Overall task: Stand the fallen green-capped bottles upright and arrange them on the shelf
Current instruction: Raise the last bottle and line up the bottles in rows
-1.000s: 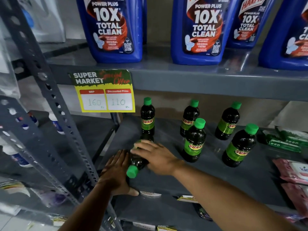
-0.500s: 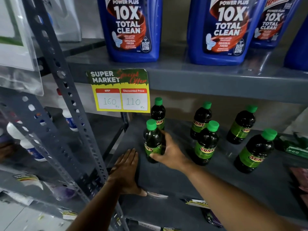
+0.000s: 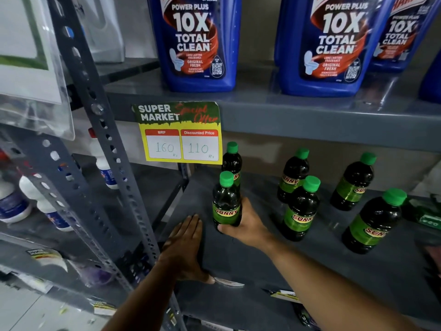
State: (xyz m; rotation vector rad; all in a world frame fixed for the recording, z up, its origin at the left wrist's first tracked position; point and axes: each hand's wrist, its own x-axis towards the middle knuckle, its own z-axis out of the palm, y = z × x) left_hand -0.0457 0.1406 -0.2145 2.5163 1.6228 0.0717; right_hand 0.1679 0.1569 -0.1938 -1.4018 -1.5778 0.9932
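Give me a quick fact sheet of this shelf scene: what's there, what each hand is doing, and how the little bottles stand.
place: grey metal shelf
green-capped bottles: six in view, all upright
held bottle: front left, upright
right hand: wrapped around the held bottle's base
left hand: flat on the shelf, holding nothing
shelf above: blue cleaner jugs
price tag: 160, discounted to 110
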